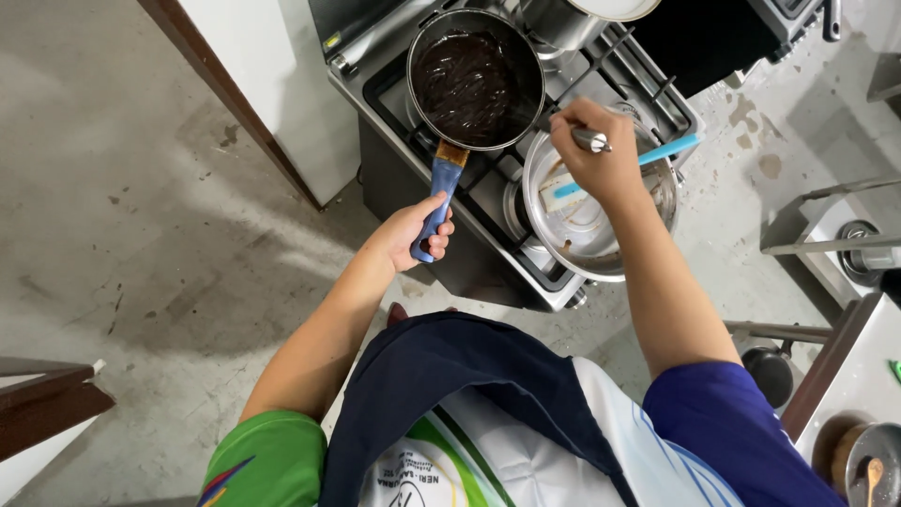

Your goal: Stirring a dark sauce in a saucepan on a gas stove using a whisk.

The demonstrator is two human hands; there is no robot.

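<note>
My left hand grips the blue handle of a small saucepan that sits on a gas stove. The pan holds a dark, glossy brown mixture. My right hand is closed around a metal utensil handle above a steel bowl on the burner to the right. A light blue spatula rests in that bowl, which is smeared with brown residue.
A large steel pot stands at the back of the stove. White wall and dark door frame lie left. A metal rack and a counter with a small bowl and spoon are at the right. Concrete floor surrounds.
</note>
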